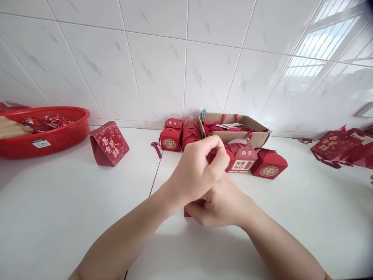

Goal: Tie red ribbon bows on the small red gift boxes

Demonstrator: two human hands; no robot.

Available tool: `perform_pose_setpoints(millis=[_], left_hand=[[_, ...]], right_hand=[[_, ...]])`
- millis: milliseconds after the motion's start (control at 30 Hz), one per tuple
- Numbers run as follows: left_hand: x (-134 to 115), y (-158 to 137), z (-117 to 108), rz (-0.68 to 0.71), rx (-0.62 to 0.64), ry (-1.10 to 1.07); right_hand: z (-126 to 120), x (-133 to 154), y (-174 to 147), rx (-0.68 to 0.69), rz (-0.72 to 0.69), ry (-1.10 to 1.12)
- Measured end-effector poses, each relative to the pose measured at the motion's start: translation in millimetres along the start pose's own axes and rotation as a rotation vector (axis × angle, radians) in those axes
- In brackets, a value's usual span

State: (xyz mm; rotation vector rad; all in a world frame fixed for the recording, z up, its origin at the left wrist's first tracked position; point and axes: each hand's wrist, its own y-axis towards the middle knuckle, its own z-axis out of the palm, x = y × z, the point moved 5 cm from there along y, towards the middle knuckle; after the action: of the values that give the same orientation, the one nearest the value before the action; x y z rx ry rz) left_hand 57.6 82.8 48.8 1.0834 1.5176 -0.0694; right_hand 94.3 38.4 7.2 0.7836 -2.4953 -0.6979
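Observation:
My left hand [204, 167] crosses above my right hand at the middle of the counter, its fingers curled into a pinch. What that pinch holds, if anything, is hidden. Just below it my right hand [218, 204] is closed, thumb bent inward, with the two hands touching or nearly so. A corner of a red box [187, 211] shows beneath the right thumb; my hands cover the rest of it. Right behind my hands stand red gift boxes with gold and white print, among them one with a white label [241, 166] and one with a round gold emblem [269, 165].
A red plastic basin [67, 132] of small wrapped items is at left, another person's hand [13, 128] in it. Nearby stands a red slanted box [110, 144]. An open cardboard box [256, 137] sits by the tiled wall, a red ribbon [156, 149] left of it. Red bags [335, 146] lie right.

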Motion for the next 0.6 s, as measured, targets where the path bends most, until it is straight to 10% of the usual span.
perform_pose_setpoints(millis=[300,600], left_hand=[[-1,-1,4,0.004,0.063,0.063],[-1,0,7,0.009,0.134,0.048]], right_hand=[[13,-8,3,0.239,0.19,0.763],[20,3,-3,0.517,0.366,0.887]])
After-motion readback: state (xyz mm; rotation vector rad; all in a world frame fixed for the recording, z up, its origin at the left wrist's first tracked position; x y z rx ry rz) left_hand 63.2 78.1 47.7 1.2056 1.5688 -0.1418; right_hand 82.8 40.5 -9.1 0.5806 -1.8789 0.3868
